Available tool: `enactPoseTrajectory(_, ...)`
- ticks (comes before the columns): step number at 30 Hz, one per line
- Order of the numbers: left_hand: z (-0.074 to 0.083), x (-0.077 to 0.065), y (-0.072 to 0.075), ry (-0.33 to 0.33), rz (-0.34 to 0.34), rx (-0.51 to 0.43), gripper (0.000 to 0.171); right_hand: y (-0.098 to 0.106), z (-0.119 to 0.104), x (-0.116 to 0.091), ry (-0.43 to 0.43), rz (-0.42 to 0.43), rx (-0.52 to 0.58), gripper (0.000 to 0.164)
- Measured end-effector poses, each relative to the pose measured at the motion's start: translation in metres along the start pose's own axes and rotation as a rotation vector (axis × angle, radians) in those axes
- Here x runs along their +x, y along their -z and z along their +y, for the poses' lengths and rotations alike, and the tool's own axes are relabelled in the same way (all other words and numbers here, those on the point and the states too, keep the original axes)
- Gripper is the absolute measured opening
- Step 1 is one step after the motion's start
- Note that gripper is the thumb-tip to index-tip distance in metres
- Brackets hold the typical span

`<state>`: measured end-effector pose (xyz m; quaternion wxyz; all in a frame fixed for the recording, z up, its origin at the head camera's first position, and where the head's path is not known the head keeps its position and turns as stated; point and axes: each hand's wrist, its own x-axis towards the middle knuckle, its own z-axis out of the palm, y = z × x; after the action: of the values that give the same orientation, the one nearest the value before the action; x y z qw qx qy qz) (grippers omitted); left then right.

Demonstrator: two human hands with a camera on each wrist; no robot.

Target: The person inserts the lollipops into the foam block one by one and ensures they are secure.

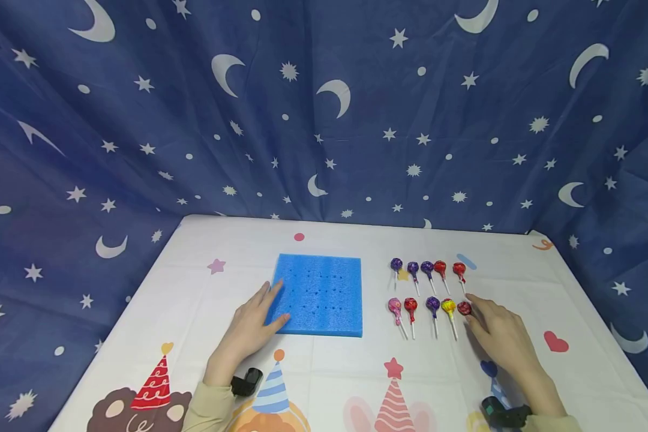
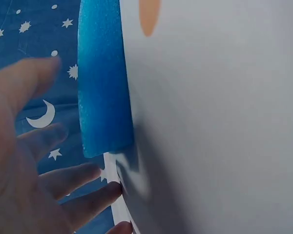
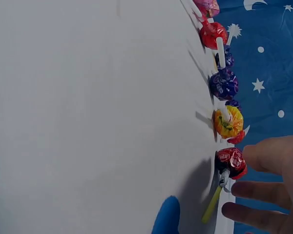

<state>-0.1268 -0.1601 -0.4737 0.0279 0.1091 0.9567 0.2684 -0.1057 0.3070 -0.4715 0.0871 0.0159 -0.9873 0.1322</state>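
A blue foam board [image 1: 318,297] with small holes in rows lies flat on the table. My left hand [image 1: 251,324] is at its left edge with fingers spread, the index finger and thumb tips overlapping the board in the head view. To the right, wrapped lollipops lie in two rows. My right hand [image 1: 503,336] is beside the front row's right end, fingers extended around a dark red lollipop [image 3: 231,162] with a yellowish stick. In the right wrist view one fingertip is right at its wrapper. A yellow lollipop [image 1: 449,307] lies just left of it.
Other front-row lollipops include a purple one [image 1: 433,306], a red one [image 1: 410,306] and a pink one [image 1: 395,307]. The back row has purple ones and a red lollipop [image 1: 459,270] at its right end. A starry blue curtain [image 1: 324,132] hangs behind the printed white tablecloth [image 1: 237,240].
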Motion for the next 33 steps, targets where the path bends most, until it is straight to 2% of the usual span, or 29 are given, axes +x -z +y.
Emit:
enactPoseTrajectory(11, -0.001, 0.001, 0.006, 0.001, -0.087, 0.016, 0.074, -0.002, 0.002, 0.005, -0.033, -0.034, -0.016, 0.049)
enactPoseTrajectory(18, 0.002, 0.003, 0.014, 0.02, -0.141, -0.011, 0.076, -0.002, 0.002, 0.007, -0.029, -0.045, -0.023, 0.049)
enactPoseTrajectory(33, 0.0, 0.002, 0.014, 0.02, -0.129, 0.007, 0.077, -0.007, 0.001, 0.009, 0.005, -0.031, -0.089, 0.044)
